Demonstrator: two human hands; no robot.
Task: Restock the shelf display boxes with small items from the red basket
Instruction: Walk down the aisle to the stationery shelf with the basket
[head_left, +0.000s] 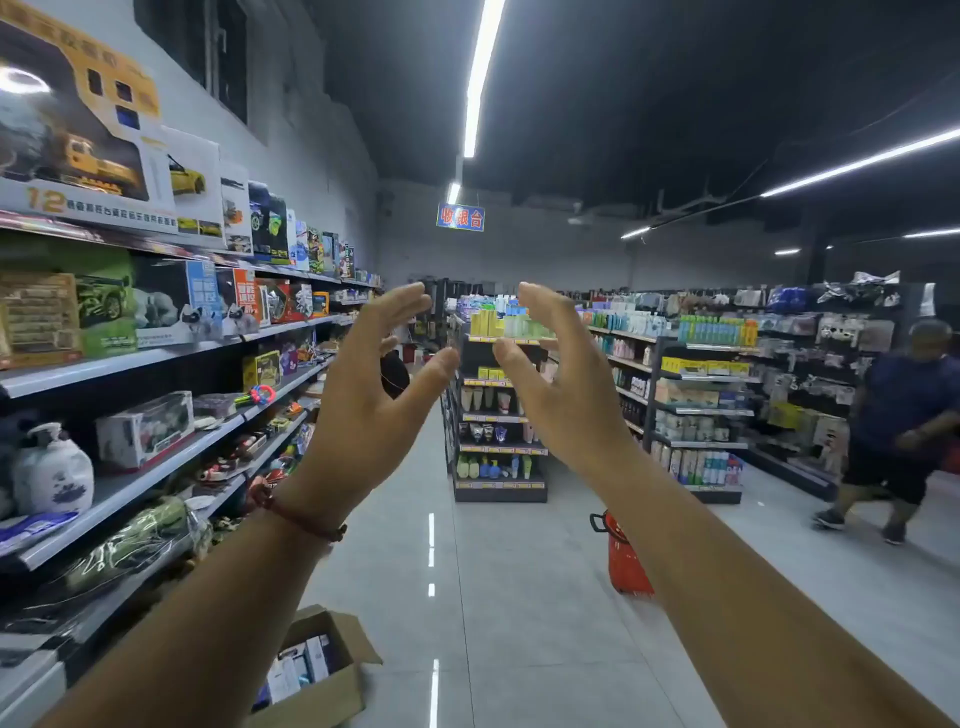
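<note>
Both my arms are stretched out in front of me at chest height in a shop aisle. My left hand (371, 387) and my right hand (558, 382) face each other a short way apart, fingers loosely bent, and neither holds anything. A red basket (623, 564) stands on the floor below my right forearm, which hides part of it; its contents cannot be seen. The long shelf unit (156, 457) on my left carries boxed toys and loose small goods.
An open cardboard box (317, 670) with small packages lies on the floor at the foot of the left shelves. A gondola of bottles (498, 415) stands ahead in mid-aisle. At the right, a person (898, 431) walks past more shelves.
</note>
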